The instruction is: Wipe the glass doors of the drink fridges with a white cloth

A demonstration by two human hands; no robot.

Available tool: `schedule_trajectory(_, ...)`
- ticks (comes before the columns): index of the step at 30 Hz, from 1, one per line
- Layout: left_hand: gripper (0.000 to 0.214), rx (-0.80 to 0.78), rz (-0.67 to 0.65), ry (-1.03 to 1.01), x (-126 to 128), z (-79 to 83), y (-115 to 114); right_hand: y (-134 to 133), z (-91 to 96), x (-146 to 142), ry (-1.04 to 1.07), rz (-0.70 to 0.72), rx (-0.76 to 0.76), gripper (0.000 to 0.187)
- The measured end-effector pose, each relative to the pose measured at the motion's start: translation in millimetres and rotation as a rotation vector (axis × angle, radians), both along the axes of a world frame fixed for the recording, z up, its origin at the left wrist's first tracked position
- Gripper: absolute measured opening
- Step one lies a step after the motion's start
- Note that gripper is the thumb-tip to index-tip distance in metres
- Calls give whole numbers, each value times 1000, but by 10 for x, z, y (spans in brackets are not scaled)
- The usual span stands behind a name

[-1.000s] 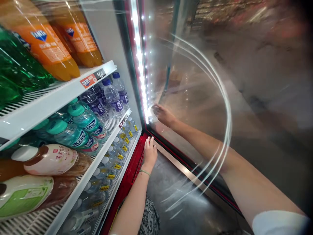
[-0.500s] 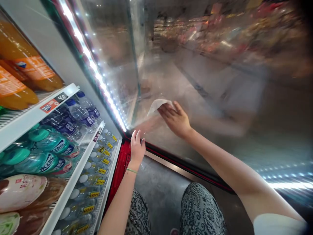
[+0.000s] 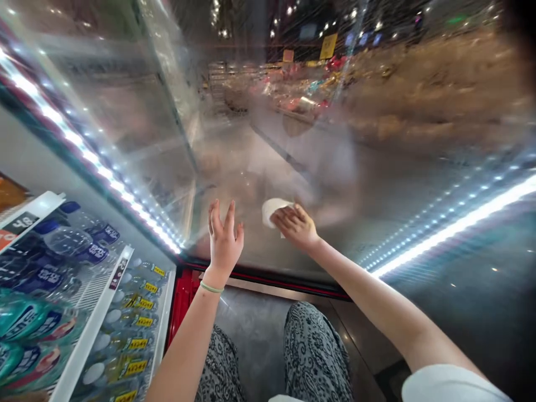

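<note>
My right hand (image 3: 295,223) presses a thin white wipe (image 3: 272,212) against the inner face of a glass door (image 3: 234,162), its fingers laid over the wipe. I cannot tell whether it is paper or cloth. Fingers apart and holding nothing, my left hand (image 3: 225,237) is raised in front of the same glass, to the left of the wipe. Whether its fingertips touch the pane is unclear. A pale green band (image 3: 212,287) circles the left wrist.
At the left, refrigerator shelves (image 3: 92,318) hold rows of bottles, among them clear ones with yellow labels (image 3: 144,322). Bright light strips (image 3: 96,159) run up either side. Below the door's dark bottom edge (image 3: 268,277) is grey floor (image 3: 255,318), with my patterned trouser knees close by.
The view has swung to the right, showing less of the shelves. My left hand has risen in front of the glass with fingers spread. The right hand's wipe sits lower in view.
</note>
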State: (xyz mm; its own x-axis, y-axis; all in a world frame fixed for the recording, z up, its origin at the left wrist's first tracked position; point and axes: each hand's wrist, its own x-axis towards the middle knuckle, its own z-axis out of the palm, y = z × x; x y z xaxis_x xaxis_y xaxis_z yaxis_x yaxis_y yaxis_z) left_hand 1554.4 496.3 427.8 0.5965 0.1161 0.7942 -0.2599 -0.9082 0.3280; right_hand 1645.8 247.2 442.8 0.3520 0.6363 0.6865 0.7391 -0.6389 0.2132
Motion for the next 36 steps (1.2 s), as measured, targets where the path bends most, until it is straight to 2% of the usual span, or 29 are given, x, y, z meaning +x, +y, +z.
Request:
schedule_trajectory(2, 64, 49, -17, -27, 40, 68, -44, -164, 19, 3, -18, 12, -80, 39)
schedule_trajectory(3, 66, 69, -20, -43, 60, 105, -56, -257, 51, 10, -60, -58, -35, 38)
schedule_trajectory(6, 69, 121, -21, -97, 119, 200, -92, -452, 196, 6, -233, -345, 238, 29)
schedule_trajectory(7, 70, 136, -21, -112, 139, 217, -109, -461, 246, -9, -273, -385, 289, 26)
schedule_trajectory(9, 72, 164, -17, -130, 187, 244, -143, -386, 369, -48, -318, -347, 257, 22)
schedule_trajectory(11, 72, 180, -6, -145, 264, 351, -156, -236, 627, -56, -340, -239, 137, 22)
schedule_trajectory(12, 72, 183, -1, -151, 321, 479, -146, -155, 847, -34, -342, -197, 96, 22)
schedule_trajectory(13, 73, 183, 1, -157, 390, 674, -125, -80, 1137, 7, -336, -179, 85, 23)
schedule_trajectory(14, 74, 180, 2, -164, 468, 940, -95, -16, 1488, 63, -325, -184, 105, 24)
schedule_trajectory(16, 76, 169, 4, -182, 619, 1607, -34, 68, 2238, 183, -301, -236, 189, 28)
schedule_trajectory(17, 76, 166, 7, -190, 670, 1924, -17, 84, 2531, 218, -293, -263, 226, 30)
schedule_trajectory(18, 75, 167, 9, -197, 689, 2154, -16, 78, 2684, 220, -293, -272, 248, 31)
schedule_trajectory(19, 74, 171, 7, -199, 670, 2237, -34, 50, 2640, 180, -294, -250, 247, 32)
schedule_trajectory(20, 73, 177, 3, -195, 610, 2127, -68, 2, 2367, 99, -287, -211, 236, 32)
schedule_trajectory(21, 71, 183, -3, -187, 513, 1809, -111, -64, 1866, -15, -285, -103, 192, 32)
schedule_trajectory(22, 70, 189, -10, -177, 392, 1307, -155, -141, 1179, -147, -230, 17, 123, 34)
schedule_trajectory(24, 66, 208, -24, -152, 145, 20, -209, -297, -404, -376, -24, 207, 9, 41)
schedule_trajectory(25, 64, 219, -28, -137, 55, -577, -211, -361, -1091, -433, 40, 238, -22, 41)
schedule_trajectory(26, 62, 227, -33, -125, 2, -1029, -198, -410, -1590, -436, 65, 232, -25, 39)
schedule_trajectory(27, 60, 231, -36, -115, -11, -1288, -178, -445, -1860, -385, 49, 188, 0, 37)
schedule_trajectory(28, 59, 228, -38, -106, 9, -1343, -162, -469, -1904, -294, 9, 121, 48, 34)
schedule_trajectory(29, 57, 219, -37, -103, 50, -1225, -159, -487, -1767, -182, -33, 53, 108, 32)
schedule_trajectory(31, 54, 195, -42, -106, 138, -680, -219, -532, -1222, 18, -59, -17, 192, 29)
schedule_trajectory(33, 52, 181, -68, -113, 169, -88, -371, -623, -729, 84, -18, 63, 150, 29)
schedule_trajectory(34, 51, 178, -90, -114, 154, 138, -474, -690, -584, 55, 5, 125, 99, 30)
schedule_trajectory(36, 48, 167, -137, -116, 79, 419, -717, -857, -476, -96, 35, 209, 15, 32)
